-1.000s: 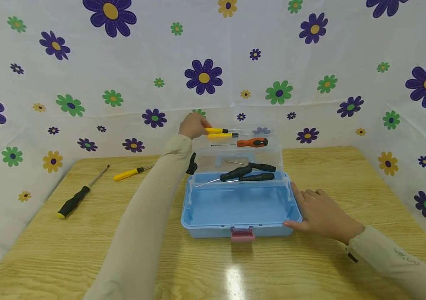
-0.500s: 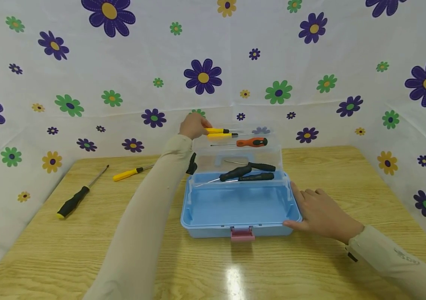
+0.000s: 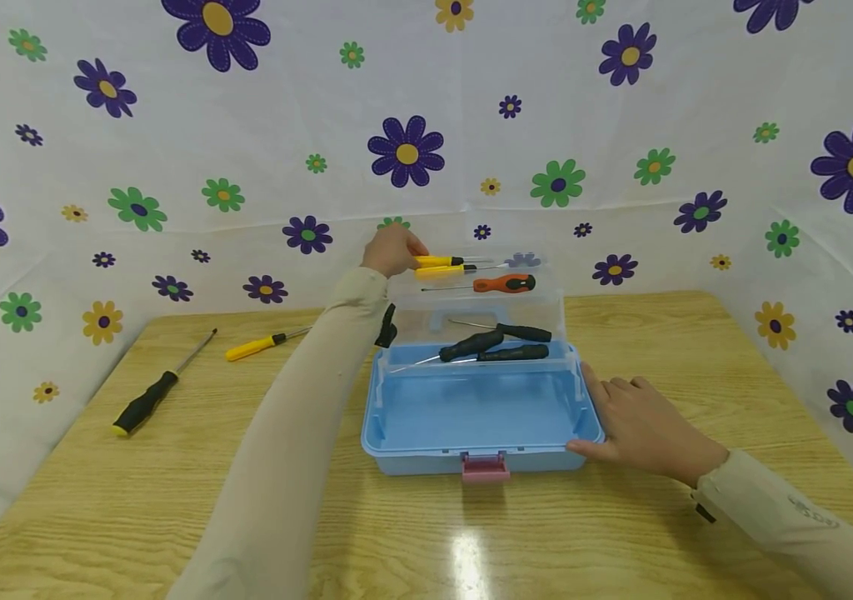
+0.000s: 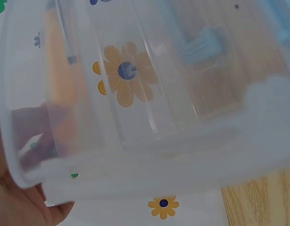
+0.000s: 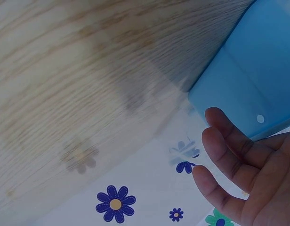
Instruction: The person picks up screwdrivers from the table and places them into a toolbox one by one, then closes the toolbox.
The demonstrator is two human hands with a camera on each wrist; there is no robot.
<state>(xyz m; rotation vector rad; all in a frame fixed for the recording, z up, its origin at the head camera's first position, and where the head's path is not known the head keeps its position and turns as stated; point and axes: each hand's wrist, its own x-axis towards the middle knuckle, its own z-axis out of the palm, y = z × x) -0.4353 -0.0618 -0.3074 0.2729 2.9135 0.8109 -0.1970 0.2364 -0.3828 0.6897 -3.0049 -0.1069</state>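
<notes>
My left hand [image 3: 391,250] reaches to the raised top tray and grips the butt of a yellow screwdriver [image 3: 437,262]. In the left wrist view, that hand [image 4: 22,188] shows partly behind cloudy plastic, fingers at the yellow-orange handle [image 4: 62,80]. A second yellow screwdriver [image 3: 441,272] lies just in front, and a red-and-black screwdriver [image 3: 505,284] rests on the tier below. Thumb on the front rim and index finger along the side, my right hand [image 3: 640,429] rests against the right front corner of the blue toolbox [image 3: 426,463]; its other fingers [image 5: 225,150] extend loosely.
Several black screwdrivers [image 3: 512,354] lie in the lower clear trays. Left on the wooden table [image 3: 134,508] are a black screwdriver [image 3: 147,403] and a yellow screwdriver [image 3: 252,348]. A pink latch [image 3: 485,470] hangs at the toolbox front; a flowered cloth [image 3: 261,142] stands behind.
The yellow screwdriver in my left hand has shifted slightly right along the top tray, the hand with it. My right hand stays at the toolbox corner.
</notes>
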